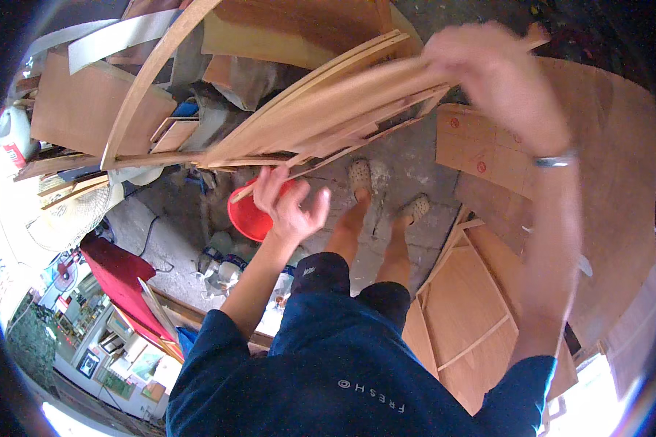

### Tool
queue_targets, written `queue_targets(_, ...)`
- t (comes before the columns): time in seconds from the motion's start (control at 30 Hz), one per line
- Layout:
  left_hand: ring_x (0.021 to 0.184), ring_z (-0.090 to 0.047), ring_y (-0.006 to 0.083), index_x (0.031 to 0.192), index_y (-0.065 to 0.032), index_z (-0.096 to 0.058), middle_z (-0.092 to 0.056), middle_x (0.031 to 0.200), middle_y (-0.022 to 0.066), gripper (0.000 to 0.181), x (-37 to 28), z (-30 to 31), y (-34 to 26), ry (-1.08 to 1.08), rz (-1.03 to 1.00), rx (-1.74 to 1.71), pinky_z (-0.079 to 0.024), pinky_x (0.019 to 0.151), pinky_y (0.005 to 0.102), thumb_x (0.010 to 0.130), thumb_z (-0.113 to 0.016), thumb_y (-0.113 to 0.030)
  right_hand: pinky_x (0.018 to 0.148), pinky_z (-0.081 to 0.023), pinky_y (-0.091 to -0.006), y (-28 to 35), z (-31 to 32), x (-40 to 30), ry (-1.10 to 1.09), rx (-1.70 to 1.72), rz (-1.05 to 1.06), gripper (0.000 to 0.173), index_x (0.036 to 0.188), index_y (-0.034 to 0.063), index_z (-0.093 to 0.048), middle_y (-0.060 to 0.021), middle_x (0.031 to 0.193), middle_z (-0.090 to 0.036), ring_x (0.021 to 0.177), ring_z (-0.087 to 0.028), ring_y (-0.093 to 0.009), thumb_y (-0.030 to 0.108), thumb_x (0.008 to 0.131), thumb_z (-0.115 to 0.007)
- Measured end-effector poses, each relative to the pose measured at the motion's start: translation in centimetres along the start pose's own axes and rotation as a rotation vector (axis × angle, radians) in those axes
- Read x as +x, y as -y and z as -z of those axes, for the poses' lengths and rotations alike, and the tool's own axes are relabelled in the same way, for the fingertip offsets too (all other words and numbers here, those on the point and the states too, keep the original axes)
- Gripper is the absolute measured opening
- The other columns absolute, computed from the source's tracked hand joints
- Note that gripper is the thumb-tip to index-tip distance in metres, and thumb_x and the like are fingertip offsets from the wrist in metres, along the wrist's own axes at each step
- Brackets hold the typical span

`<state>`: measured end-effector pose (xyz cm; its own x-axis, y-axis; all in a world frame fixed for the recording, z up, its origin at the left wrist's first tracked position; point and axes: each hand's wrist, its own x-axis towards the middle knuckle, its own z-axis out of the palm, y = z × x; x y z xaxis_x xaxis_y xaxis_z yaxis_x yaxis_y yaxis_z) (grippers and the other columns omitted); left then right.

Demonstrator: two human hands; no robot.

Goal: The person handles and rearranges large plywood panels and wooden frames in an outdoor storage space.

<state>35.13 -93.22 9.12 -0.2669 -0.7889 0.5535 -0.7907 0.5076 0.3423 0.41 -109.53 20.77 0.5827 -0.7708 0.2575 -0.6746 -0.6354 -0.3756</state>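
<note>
A long wooden panel (pixel 328 109) with slender framing strips stands on a slant before me, among other boards. My right hand (pixel 486 71), blurred, is at its upper right end; whether its fingers grip the wood cannot be made out. At the panel's lower left, my left hand (pixel 292 202) has its fingers apart and partly curled, beside the end of a thin wooden strip (pixel 244 192). That strip passes behind the fingers, and I cannot tell whether they touch it. Left of the panel rises a curved wooden strip (pixel 136 98).
A red plastic basin (pixel 249 216) sits on the floor below my left hand. Plywood sheets (pixel 596 164) and a framed wooden panel (pixel 470 306) lean on the right. Stacked boards (pixel 87 109), a fan guard (pixel 68 218) and a red cloth (pixel 115 267) are on the left.
</note>
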Motion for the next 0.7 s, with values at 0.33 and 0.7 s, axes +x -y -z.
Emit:
queue_targets(0.33,0.139,-0.037,0.0452,0.134,-0.0016,-0.047,-0.038,0.15,0.026,0.054,-7.2,-2.7,5.8,0.549,0.379,0.119,-0.036,0.111,0.0541,0.09,-0.071,-0.021,0.091,-0.052,-0.04,4.0,21.4,-13.5,0.057,-0.08,-0.312,0.021,0.109,0.0063,-0.069,-0.0124,0.111,-0.072,0.106,-0.067,-0.03,0.013,0.089,-0.066)
queue_targets(0.7,0.119,-0.061,0.0382,0.121,0.0007,-0.06,-0.064,0.125,0.0232,0.044,-18.8,-4.3,4.3,1.316,0.774,-0.283,-0.048,0.1,0.0449,0.098,-0.061,-0.037,0.092,-0.053,-0.0413,6.1,31.7,-27.5,-0.063,-0.546,-0.92,0.029,0.114,0.0041,-0.069,-0.0175,0.114,-0.071,0.109,-0.068,-0.033,0.024,0.093,-0.064)
